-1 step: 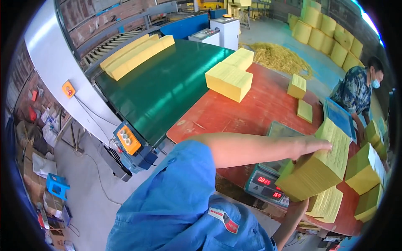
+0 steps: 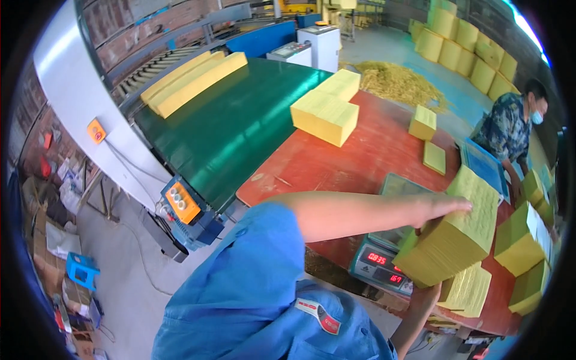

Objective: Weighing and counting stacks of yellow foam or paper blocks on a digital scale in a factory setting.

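Note:
A thick stack of yellow paper (image 2: 445, 255) is tilted between my two hands, above the right side of a digital scale (image 2: 367, 270) with lit red digits. My left hand (image 2: 441, 209) reaches across and grips the stack's upper side, thumb and fingers against the sheets. Below, my right hand (image 2: 425, 298) supports its lower end; most of those fingers are hidden by the paper. Another yellow paper stack (image 2: 474, 294) lies on the red table (image 2: 336, 174), just under and right of the held one.
Beyond the scale sit a small yellow block (image 2: 423, 123), a thin yellow pad (image 2: 434, 157) and a blue tray (image 2: 483, 165). Larger yellow stacks (image 2: 327, 117) stand where the table meets a green conveyor belt (image 2: 222, 132). A masked person (image 2: 507, 129) is at the right, near more stacks (image 2: 521, 240).

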Demonstrator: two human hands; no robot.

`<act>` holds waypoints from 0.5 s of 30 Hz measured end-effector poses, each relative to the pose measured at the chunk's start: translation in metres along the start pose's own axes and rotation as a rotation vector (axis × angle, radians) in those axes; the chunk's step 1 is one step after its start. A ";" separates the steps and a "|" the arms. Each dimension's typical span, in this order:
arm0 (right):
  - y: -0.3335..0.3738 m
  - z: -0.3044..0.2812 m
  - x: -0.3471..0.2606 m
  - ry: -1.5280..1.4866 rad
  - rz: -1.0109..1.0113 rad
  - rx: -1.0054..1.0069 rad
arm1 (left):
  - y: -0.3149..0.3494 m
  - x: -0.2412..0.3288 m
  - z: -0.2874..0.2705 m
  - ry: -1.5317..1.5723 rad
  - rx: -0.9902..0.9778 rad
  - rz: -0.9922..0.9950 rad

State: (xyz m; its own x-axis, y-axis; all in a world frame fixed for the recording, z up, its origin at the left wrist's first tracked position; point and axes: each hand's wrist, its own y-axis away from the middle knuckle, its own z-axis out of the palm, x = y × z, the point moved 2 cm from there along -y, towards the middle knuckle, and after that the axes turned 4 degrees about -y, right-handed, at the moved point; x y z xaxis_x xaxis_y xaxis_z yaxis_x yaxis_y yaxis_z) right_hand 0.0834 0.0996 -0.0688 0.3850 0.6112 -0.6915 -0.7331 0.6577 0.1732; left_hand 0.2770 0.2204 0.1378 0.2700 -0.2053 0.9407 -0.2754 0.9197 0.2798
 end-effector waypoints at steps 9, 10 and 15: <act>0.013 0.027 -0.032 0.021 0.004 0.071 | 0.023 0.004 0.020 0.198 0.004 0.228; 0.017 0.035 -0.054 0.010 -0.068 0.089 | 0.022 0.014 0.037 0.244 -0.006 0.243; 0.027 -0.003 -0.170 -0.057 -0.212 0.197 | -0.037 0.054 0.139 0.229 -0.013 0.332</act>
State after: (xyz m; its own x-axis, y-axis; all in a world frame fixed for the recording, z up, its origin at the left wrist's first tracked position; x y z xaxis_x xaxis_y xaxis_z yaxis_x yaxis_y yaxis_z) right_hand -0.0040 0.0122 0.0515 0.5529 0.4713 -0.6872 -0.5120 0.8428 0.1661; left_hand 0.1737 0.1289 0.2053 0.3672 0.1818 0.9122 -0.3705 0.9281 -0.0359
